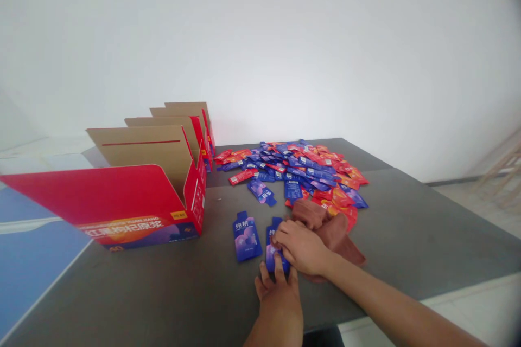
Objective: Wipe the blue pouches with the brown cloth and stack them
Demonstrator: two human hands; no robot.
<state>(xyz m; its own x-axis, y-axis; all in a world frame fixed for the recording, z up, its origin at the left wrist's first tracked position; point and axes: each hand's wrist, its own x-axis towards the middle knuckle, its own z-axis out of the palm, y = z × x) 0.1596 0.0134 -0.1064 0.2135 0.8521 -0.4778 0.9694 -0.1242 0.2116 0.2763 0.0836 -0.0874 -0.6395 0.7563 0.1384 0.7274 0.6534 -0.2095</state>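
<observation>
A blue pouch [270,255] lies flat on the grey table near its front edge. The spread fingers of my left hand [279,293] rest on the pouch's lower end. Above them, my right hand [303,244] is closed on a brown cloth [336,233], with its fingers over the pouch's right side. The rest of the cloth lies crumpled beyond and to the right of that hand. Just left of this pouch lies a second blue pouch [246,238], face up, with no hand touching it.
Open red cartons [134,211] stand in a row at the left. A heap of blue and red pouches [293,165] covers the table's far middle, with one blue pouch [261,192] at its near edge. A white wall rises behind.
</observation>
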